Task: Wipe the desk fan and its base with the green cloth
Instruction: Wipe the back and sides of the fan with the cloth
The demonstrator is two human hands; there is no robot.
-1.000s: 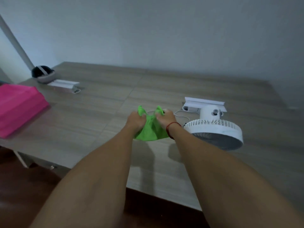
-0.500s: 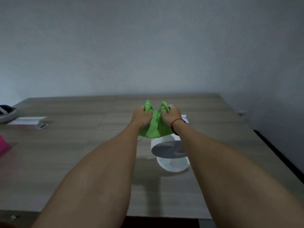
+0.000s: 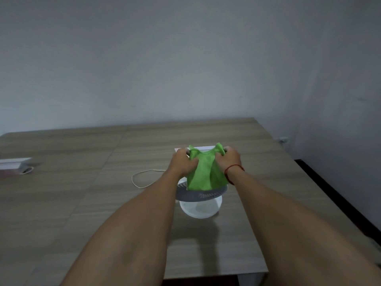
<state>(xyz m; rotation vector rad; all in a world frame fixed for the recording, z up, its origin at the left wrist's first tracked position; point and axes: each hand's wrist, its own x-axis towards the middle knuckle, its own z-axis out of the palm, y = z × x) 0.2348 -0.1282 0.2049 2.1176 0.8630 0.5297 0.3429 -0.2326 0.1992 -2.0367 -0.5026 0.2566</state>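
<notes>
Cloth-spreading seems the step in hand: the left hand (image 3: 182, 164) and right hand (image 3: 229, 159) each grip an upper corner of the green cloth (image 3: 206, 174), fingers curled round it, so it hangs stretched just above the desk fan (image 3: 199, 195). No wiping looks begun. Next, I judge, the cloth must be lowered onto the fan's grille, then worked round the white base (image 3: 201, 211) beneath it.

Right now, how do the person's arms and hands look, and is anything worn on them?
No sleeves or gloves show: the left hand and the right hand are bare, as are both arms. A thin red string bracelet circles the right wrist; the left wrist carries nothing.
</notes>
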